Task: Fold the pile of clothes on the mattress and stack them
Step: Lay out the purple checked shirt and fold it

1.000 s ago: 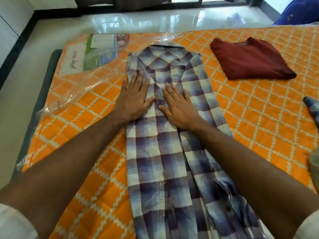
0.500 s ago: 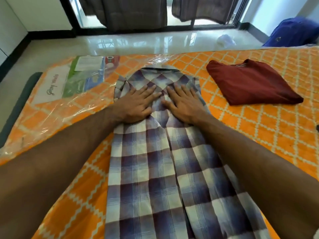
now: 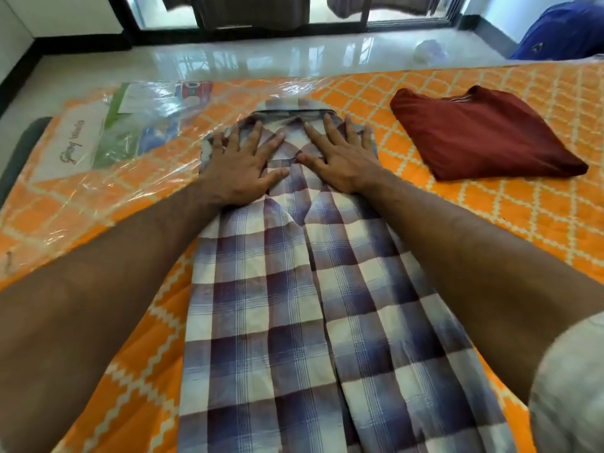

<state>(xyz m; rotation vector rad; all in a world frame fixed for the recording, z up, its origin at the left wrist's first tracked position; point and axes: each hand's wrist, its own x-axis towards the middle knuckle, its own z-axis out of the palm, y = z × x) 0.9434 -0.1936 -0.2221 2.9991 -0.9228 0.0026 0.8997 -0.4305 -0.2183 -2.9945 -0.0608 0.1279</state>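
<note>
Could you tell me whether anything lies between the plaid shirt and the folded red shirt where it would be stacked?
Nothing visible does. Only bare mattress separates the plaid shirt from the red shirt. Both the left hand and right hand press flat on the plaid shirt.

Your forearms are bare from wrist to well past the elbow, and neither of your hands, the left hand or the right hand, shows a ring, watch or glove. At four o'clock of the view, a pale grey short sleeve of soft, blurred fabric covers your right upper arm.
</note>
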